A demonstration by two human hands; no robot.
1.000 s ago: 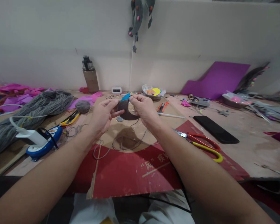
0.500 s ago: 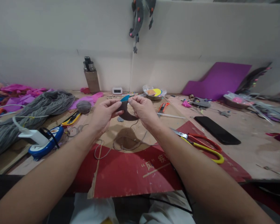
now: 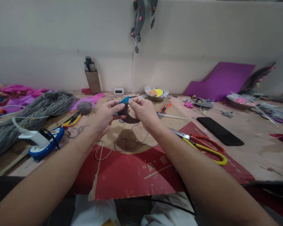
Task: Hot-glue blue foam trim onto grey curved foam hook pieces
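Both hands are raised over the middle of the table, holding a dark grey crescent-shaped piece (image 3: 130, 119) that looks like felt or card. A bright blue piece (image 3: 124, 100) shows along its upper edge. My left hand (image 3: 108, 114) pinches the left side between thumb and fingers, the blue edge beside its fingertips. Thumb and fingers of my right hand (image 3: 143, 113) are closed at the right of the blue edge. Fingers partly cover the crescent. Thin grey yarn (image 3: 132, 150) lies in loops on the cardboard below.
Red-and-yellow-handled scissors (image 3: 202, 144) and a black phone (image 3: 219, 131) lie to the right. A cutter (image 3: 165, 108) lies behind my right hand. On the left are a grey yarn ball (image 3: 85, 107), a yarn skein (image 3: 44, 108) and a blue power strip (image 3: 46, 146). Red cardboard (image 3: 132, 179) covers the front edge.
The crescent has turned slightly in my fingers, and my left fingers have shifted over it. Blue now also shows by the left fingers. Both hands stay in nearly the same place.
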